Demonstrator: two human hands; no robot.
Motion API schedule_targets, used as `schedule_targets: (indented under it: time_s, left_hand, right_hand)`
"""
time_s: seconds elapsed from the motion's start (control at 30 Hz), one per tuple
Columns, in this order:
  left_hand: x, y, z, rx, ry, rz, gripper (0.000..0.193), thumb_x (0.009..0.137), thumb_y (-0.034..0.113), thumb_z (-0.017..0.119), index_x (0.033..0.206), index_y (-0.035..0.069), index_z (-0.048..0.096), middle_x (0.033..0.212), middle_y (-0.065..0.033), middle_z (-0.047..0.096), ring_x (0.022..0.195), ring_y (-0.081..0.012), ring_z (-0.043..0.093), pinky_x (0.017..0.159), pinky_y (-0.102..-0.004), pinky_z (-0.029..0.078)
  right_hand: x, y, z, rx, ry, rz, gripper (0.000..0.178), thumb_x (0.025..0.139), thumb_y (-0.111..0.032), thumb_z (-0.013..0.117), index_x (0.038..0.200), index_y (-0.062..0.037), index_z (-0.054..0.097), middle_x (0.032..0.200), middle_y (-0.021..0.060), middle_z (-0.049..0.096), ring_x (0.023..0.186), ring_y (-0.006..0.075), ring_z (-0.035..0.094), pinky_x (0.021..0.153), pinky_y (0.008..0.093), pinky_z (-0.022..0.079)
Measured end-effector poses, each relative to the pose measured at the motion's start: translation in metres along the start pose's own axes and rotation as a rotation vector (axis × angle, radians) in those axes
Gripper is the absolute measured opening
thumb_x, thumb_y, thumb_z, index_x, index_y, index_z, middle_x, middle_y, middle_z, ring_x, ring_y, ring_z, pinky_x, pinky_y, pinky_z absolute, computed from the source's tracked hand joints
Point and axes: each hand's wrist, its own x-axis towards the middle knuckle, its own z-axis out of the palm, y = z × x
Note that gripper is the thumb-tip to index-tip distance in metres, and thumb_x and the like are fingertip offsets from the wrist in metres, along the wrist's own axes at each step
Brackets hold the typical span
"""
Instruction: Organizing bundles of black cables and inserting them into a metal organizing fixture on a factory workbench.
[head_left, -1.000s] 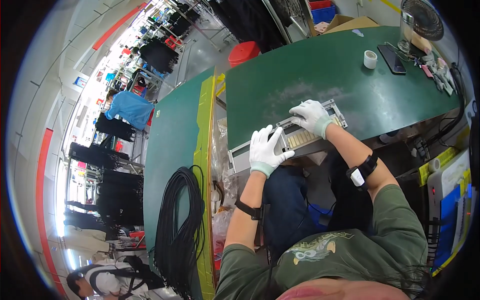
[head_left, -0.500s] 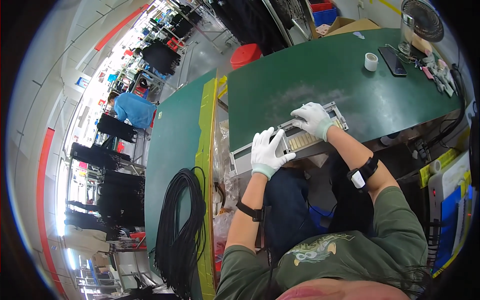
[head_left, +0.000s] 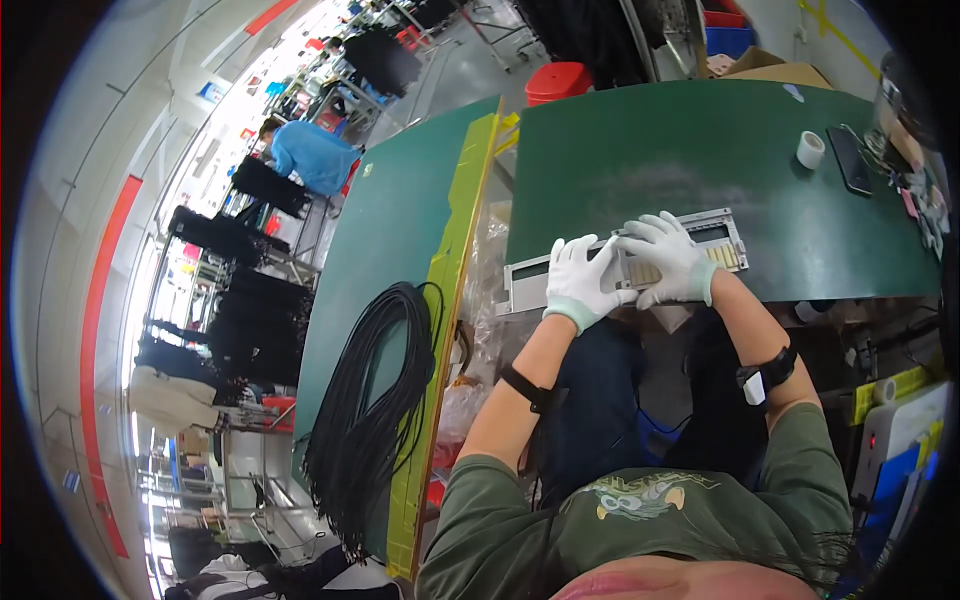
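Note:
Both my hands wear white gloves and rest on a long grey metal frame [head_left: 527, 292] lying along the near edge of the green table. My left hand [head_left: 580, 280] lies over the frame's left half, fingers spread and thumb toward the right. Over the middle, my right hand [head_left: 665, 258] stretches its fingers leftward, and the two thumbs nearly meet at the frame's near edge. A row of tan pieces [head_left: 722, 256] sits in the frame's right part, partly hidden by the right hand. What lies beneath the fingertips is hidden.
On the table's right stand a white tape roll [head_left: 810, 150] and a dark phone [head_left: 849, 160]. A coil of black cords [head_left: 370, 400] lies on the left green table [head_left: 400, 200]. A red stool [head_left: 558, 82] is behind. Another person in blue [head_left: 312, 157] bends at a far rack.
My right hand has slid left along the frame, closer to my left hand, baring more tan pieces at the right end. The whole view has also shifted.

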Motion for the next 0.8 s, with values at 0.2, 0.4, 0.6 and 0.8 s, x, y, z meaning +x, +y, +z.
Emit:
schedule_targets:
  time_s: [0.2,0.4,0.6,0.8]
  left_hand:
    - [0.002,0.006,-0.009,-0.008,-0.058,-0.099,0.090,0.071,0.063,0.074,0.145,0.019,0.049,0.139,-0.0186,0.048,0.133,-0.0362,0.040,0.118,-0.0524,0.022]
    - [-0.001,0.014,-0.013,0.016,-0.024,-0.153,0.093,0.070,0.068,0.072,0.145,0.019,0.049,0.130,-0.0160,0.052,0.126,-0.0349,0.045,0.110,-0.0495,0.030]
    - [0.019,0.019,-0.027,-0.026,-0.118,-0.401,0.093,0.071,0.072,0.068,0.145,0.020,0.049,0.125,-0.0142,0.055,0.122,-0.0329,0.048,0.103,-0.0464,0.035]
    - [0.010,0.015,-0.030,-0.070,-0.183,-0.492,0.092,0.073,0.073,0.066,0.145,0.019,0.049,0.128,-0.0140,0.056,0.121,-0.0322,0.049,0.102,-0.0449,0.037]
  right_hand:
    - [0.005,0.001,0.002,-0.046,-0.149,0.025,0.090,0.054,-0.038,0.086,0.135,-0.0119,0.056,0.143,0.0176,0.048,0.138,0.0392,0.038,0.118,0.0546,0.023]
    - [0.005,0.003,0.004,-0.102,-0.119,0.092,0.080,0.059,-0.032,0.085,0.132,-0.0115,0.058,0.146,0.0172,0.047,0.139,0.0400,0.038,0.117,0.0546,0.025]
    - [0.006,0.041,0.022,-0.168,0.007,0.208,0.067,0.063,-0.030,0.084,0.126,-0.0165,0.063,0.138,0.0173,0.055,0.135,0.0386,0.043,0.116,0.0531,0.027]
    - [0.011,0.047,0.027,-0.219,0.062,0.341,0.062,0.067,-0.032,0.083,0.124,-0.0160,0.064,0.138,0.0170,0.056,0.134,0.0362,0.045,0.115,0.0485,0.031]
